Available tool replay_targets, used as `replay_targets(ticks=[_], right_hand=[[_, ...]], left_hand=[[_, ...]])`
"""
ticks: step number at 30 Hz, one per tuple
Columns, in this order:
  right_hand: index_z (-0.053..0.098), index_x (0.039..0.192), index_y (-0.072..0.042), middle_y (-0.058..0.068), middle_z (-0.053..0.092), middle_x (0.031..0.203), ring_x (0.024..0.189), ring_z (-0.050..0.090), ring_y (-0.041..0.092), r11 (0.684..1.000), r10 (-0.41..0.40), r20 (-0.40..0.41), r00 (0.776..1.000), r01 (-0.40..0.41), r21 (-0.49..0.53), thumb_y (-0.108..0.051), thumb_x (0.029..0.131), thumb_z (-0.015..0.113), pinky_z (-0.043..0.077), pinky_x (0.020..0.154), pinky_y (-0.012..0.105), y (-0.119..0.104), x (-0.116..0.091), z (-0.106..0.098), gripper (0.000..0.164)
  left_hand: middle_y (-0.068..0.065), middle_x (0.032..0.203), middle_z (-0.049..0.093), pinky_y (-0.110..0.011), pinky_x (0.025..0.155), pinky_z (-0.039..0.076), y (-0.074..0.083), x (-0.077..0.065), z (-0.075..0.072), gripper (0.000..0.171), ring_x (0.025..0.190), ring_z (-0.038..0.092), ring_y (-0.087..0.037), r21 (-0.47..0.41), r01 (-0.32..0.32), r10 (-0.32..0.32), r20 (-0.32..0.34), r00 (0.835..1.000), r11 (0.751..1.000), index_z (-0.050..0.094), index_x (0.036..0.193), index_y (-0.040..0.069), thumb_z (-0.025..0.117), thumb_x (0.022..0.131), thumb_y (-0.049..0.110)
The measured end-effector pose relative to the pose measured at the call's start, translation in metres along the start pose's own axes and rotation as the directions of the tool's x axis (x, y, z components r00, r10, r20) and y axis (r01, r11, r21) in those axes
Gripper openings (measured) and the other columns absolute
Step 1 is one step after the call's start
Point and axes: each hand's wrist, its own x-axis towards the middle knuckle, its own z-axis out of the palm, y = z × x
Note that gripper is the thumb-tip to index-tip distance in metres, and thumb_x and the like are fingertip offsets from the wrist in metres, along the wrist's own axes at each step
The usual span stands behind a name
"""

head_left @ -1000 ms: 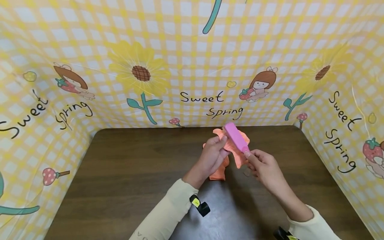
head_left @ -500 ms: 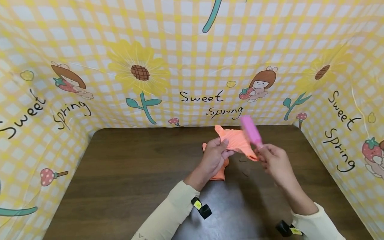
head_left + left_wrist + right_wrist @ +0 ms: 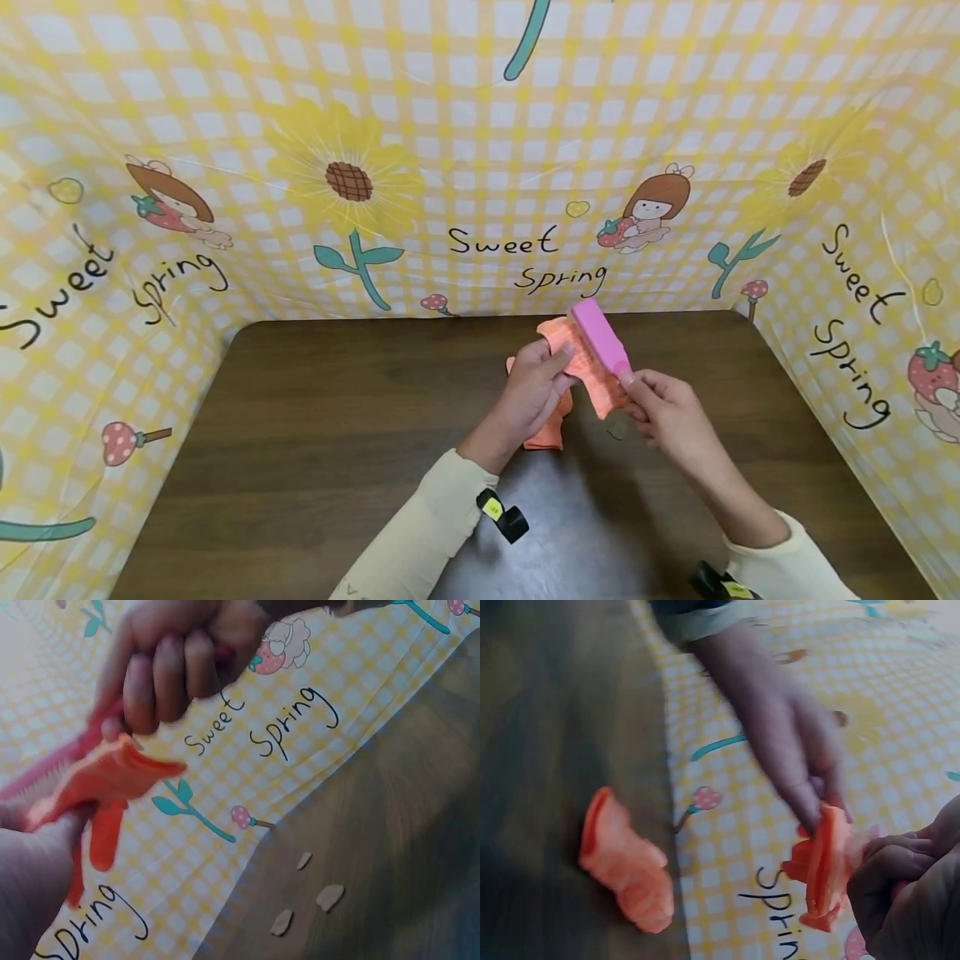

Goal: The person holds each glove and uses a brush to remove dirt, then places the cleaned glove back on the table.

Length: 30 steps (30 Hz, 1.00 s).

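Observation:
My left hand (image 3: pixel 534 387) pinches an orange knit glove (image 3: pixel 600 387) up over the back of the table, thumb on top of the fabric. Finger-like strips of the glove (image 3: pixel 106 836) hang below that hand in the left wrist view. My right hand (image 3: pixel 670 412) grips the handle of a pink brush (image 3: pixel 600 335). The brush head overlaps the glove in the head view, its flat back facing up; bristles show along its edge in the left wrist view. Another orange glove-like piece (image 3: pixel 626 862) lies crumpled on the table, partly hidden behind my left hand in the head view.
The brown wooden table (image 3: pixel 337 433) has rounded back corners. A yellow checked cloth (image 3: pixel 480 167) with flower and strawberry prints stands around its back and sides. Three small pale flakes (image 3: pixel 330 898) lie on the tabletop.
The brush swung right and up off the glove, then came back down to the left over it. The glove's right end lifted, then dropped again. My left hand has stayed nearly still.

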Motion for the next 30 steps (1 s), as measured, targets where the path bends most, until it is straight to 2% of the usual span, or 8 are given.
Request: replay_targets(ticks=[3,6,10,15,19,24,27,30], right_hand=[[0.058,0.101,0.007,-0.003,0.043,0.065,0.050,0.035,0.008,0.998,0.004,-0.040,0.999,-0.007,-0.069,-0.038,0.107,0.052,0.031,0.043,0.022,0.002,0.001,0.006,0.045],[0.058,0.102,0.007,-0.003,0.044,0.065,0.050,0.036,0.008,0.997,-0.007,-0.068,0.998,0.001,-0.077,-0.039,0.107,0.052,0.032,0.042,0.023,0.002,0.001,0.006,0.047],[0.056,0.100,0.003,-0.004,0.043,0.067,0.050,0.034,0.005,1.000,-0.006,-0.094,0.996,0.005,-0.007,-0.038,0.108,0.049,0.030,0.042,0.022,-0.001,0.003,-0.001,0.042],[0.056,0.094,-0.003,-0.006,0.044,0.067,0.051,0.036,0.003,0.994,0.009,-0.163,0.987,0.009,0.107,-0.034,0.108,0.049,0.031,0.041,0.019,0.002,0.008,-0.015,0.035],[0.057,0.089,-0.009,-0.008,0.044,0.065,0.050,0.037,0.001,0.972,-0.018,-0.224,0.974,0.069,0.225,-0.033,0.108,0.049,0.023,0.040,0.020,0.010,0.010,-0.034,0.031],[0.058,0.088,-0.009,-0.008,0.042,0.064,0.048,0.034,0.000,0.972,-0.044,-0.100,0.994,0.066,0.227,-0.030,0.109,0.049,0.015,0.043,0.029,0.010,0.002,-0.035,0.031],[0.057,0.091,-0.004,-0.007,0.041,0.064,0.048,0.032,0.002,0.991,-0.041,-0.007,0.999,0.041,0.124,-0.029,0.108,0.050,0.019,0.040,0.024,0.004,-0.002,-0.019,0.031],[0.055,0.093,0.001,-0.005,0.041,0.065,0.048,0.032,0.004,1.000,-0.027,0.017,0.999,0.027,0.005,-0.034,0.108,0.051,0.026,0.041,0.020,-0.001,-0.003,-0.004,0.038]], left_hand=[[-0.019,0.138,0.055,-0.046,0.109,0.049,0.003,-0.001,0.002,0.025,0.125,0.056,-0.023,0.039,0.020,-0.019,-0.036,0.999,0.999,0.047,0.127,-0.013,0.042,0.108,0.002],[-0.029,0.147,0.049,-0.051,0.112,0.044,0.005,-0.002,0.002,0.035,0.133,0.054,-0.031,0.055,0.022,-0.020,-0.037,0.999,0.998,0.042,0.139,-0.016,0.041,0.107,-0.001],[-0.035,0.146,0.048,-0.049,0.110,0.045,0.008,-0.004,0.000,0.039,0.134,0.053,-0.035,0.067,0.019,-0.018,-0.019,1.000,0.998,0.040,0.143,-0.018,0.040,0.107,-0.003],[-0.024,0.134,0.056,-0.037,0.104,0.052,0.008,-0.004,-0.001,0.036,0.122,0.059,-0.024,0.052,0.013,-0.013,0.004,1.000,0.999,0.041,0.140,-0.018,0.039,0.107,-0.003],[-0.021,0.134,0.054,-0.040,0.106,0.050,0.011,-0.004,-0.005,0.038,0.124,0.057,-0.025,-0.008,-0.030,0.030,-0.013,0.999,1.000,0.037,0.143,-0.016,0.037,0.107,-0.003],[-0.019,0.132,0.054,-0.043,0.110,0.048,0.014,0.000,-0.005,0.037,0.124,0.057,-0.024,-0.014,-0.029,0.029,-0.025,0.999,0.999,0.039,0.142,-0.016,0.037,0.108,-0.001],[-0.008,0.115,0.056,-0.035,0.101,0.053,0.011,0.000,-0.001,0.025,0.109,0.060,-0.015,0.018,0.006,-0.006,-0.018,1.000,1.000,0.048,0.127,-0.012,0.038,0.108,0.000],[-0.003,0.105,0.053,-0.032,0.096,0.052,0.009,-0.001,0.003,0.011,0.102,0.058,-0.009,0.065,0.035,-0.035,0.000,0.999,0.997,0.049,0.102,-0.002,0.039,0.108,0.000]])
